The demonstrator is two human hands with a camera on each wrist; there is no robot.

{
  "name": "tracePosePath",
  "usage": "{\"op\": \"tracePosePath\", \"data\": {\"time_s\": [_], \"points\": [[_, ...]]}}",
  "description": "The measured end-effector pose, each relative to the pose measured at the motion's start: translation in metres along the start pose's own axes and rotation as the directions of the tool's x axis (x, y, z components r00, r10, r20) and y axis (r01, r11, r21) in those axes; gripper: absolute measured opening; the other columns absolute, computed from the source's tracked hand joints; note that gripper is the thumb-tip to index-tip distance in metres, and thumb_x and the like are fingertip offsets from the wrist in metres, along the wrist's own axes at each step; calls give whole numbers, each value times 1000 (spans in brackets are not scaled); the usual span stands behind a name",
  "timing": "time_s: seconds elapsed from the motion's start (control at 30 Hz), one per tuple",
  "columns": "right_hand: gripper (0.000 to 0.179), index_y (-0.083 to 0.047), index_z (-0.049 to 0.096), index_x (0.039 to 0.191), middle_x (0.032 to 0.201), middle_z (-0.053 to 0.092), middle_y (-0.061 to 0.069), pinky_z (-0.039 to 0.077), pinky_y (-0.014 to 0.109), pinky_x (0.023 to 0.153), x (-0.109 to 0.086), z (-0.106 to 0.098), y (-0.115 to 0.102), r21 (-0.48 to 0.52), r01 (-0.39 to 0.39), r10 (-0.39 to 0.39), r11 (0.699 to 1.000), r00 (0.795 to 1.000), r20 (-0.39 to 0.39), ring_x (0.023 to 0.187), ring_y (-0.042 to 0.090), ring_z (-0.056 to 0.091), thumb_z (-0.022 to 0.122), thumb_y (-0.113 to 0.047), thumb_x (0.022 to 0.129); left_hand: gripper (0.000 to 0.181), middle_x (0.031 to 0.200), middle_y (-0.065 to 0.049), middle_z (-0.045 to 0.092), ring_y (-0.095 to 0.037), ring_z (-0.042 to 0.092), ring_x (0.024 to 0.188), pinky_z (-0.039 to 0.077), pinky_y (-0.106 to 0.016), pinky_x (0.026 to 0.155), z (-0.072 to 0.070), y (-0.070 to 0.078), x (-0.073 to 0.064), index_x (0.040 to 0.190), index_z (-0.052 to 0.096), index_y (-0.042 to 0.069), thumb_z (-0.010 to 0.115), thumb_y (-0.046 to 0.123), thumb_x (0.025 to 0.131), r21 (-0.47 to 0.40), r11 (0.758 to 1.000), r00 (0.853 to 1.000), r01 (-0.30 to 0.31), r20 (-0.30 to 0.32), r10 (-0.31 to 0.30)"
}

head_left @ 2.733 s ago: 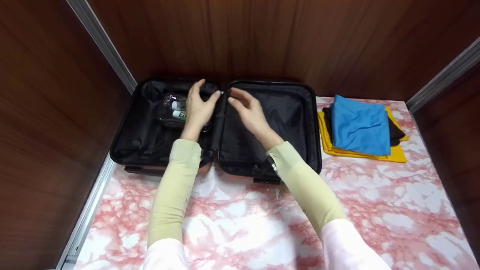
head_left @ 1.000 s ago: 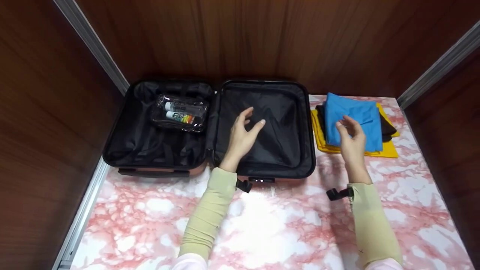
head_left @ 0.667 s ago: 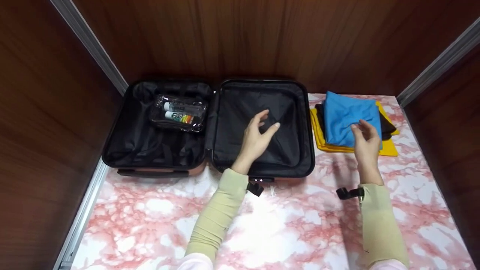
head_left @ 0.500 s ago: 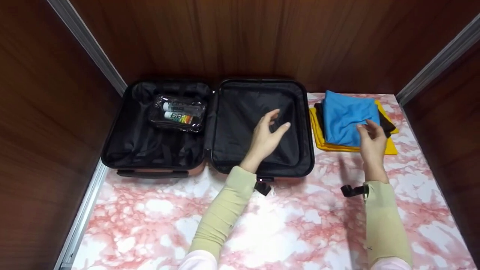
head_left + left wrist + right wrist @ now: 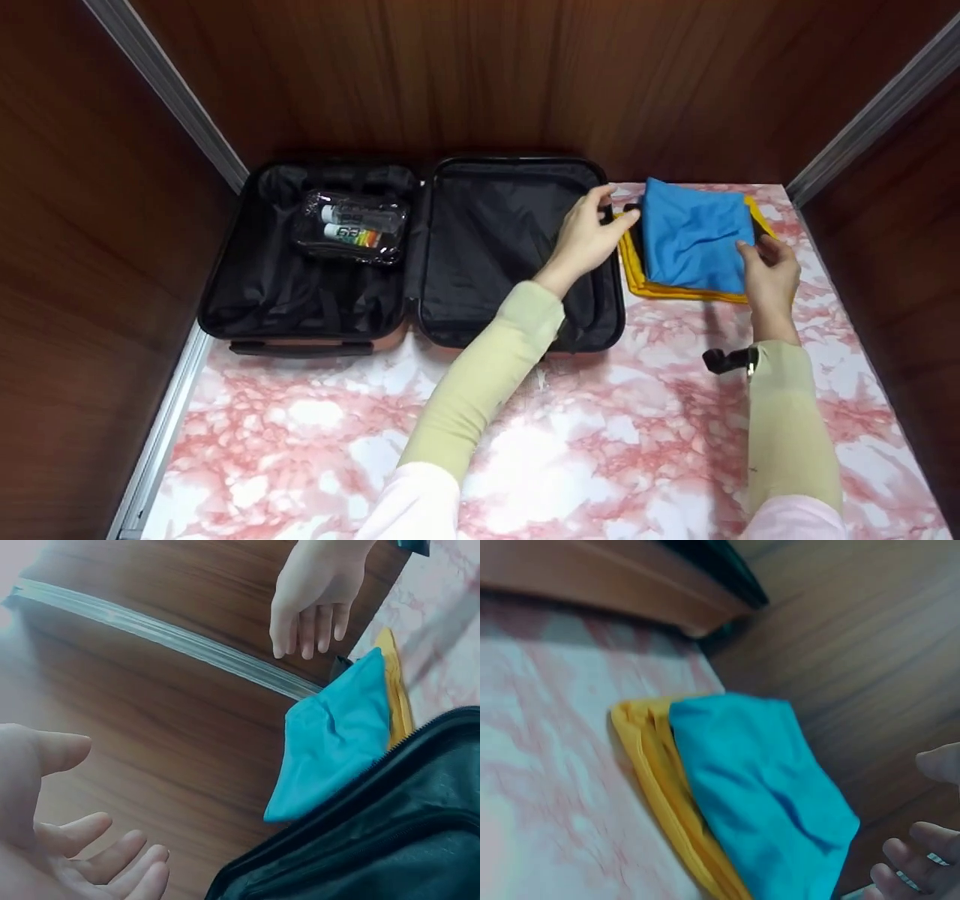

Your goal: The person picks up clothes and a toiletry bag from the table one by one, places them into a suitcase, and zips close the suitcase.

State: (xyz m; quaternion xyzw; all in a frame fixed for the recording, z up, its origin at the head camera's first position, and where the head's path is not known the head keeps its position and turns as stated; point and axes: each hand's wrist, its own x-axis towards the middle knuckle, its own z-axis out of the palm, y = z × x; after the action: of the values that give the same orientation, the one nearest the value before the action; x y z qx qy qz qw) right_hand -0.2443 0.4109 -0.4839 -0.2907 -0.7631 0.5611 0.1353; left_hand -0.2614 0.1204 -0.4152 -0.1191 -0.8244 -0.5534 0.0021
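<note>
A folded blue cloth point(image 5: 697, 240) tops a small stack, over a dark cloth and a folded yellow cloth point(image 5: 634, 266). At the stack's right edge is my right hand point(image 5: 774, 281), thumb and fingers spread apart. In the right wrist view its fingers point(image 5: 922, 847) appear beside the blue cloth with nothing between them. My left hand point(image 5: 589, 236) reaches over the right rim of the open black-lined suitcase point(image 5: 487, 255), thumb near the stack's left side. The left wrist view shows its fingers point(image 5: 112, 859) loosely bent around nothing.
In the suitcase's left half lies a clear pouch point(image 5: 390, 247) holding small white-capped bottles point(image 5: 352, 234). A brown wood-look panel point(image 5: 487, 82) stands right behind suitcase and cloths, with side panels left and right. The surface point(image 5: 600, 450) is pink-and-white marbled.
My hands have left the pouch in the suitcase's left half and moved right. The left now reaches the stack's left side, the right its right edge. The cloths lie as before.
</note>
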Motion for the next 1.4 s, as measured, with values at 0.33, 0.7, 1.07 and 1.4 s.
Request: {"op": "tracePosePath", "data": {"time_s": [0.33,0.7,1.07,1.4], "points": [[74,-8,40,155,139,51,8,36,23,107,32,-9,5,-162,-87,89,983,996,3,123,19,47,66,-44,96,54,132,-3,63,-13,58,117,42,-15,91,42,5,13,145,55,11,71,29,97,48,996,996,69,54,-71],[90,3,20,160,162,21,24,25,41,119,35,-8,20,-345,-107,158,932,980,122,147,38,24,61,-47,97,57,143,-5,57,-15,52,130,41,-21,101,102,0,-12,148,51,7,68,30,99,-97,946,946,311,127,-298],[98,12,8,157,162,17,30,30,46,116,26,6,35,-414,-129,222,901,958,183,146,41,26,62,-43,97,64,157,-10,39,-16,34,144,25,-18,112,126,-22,-25,155,38,2,63,27,101,91,936,936,341,60,-346],[87,12,15,156,154,32,32,41,47,109,20,8,42,-469,-140,249,872,952,178,131,43,44,64,-33,98,59,158,-11,38,-16,37,143,28,-19,111,143,-29,-34,153,45,7,64,25,100,79,933,929,351,92,-357]]}}
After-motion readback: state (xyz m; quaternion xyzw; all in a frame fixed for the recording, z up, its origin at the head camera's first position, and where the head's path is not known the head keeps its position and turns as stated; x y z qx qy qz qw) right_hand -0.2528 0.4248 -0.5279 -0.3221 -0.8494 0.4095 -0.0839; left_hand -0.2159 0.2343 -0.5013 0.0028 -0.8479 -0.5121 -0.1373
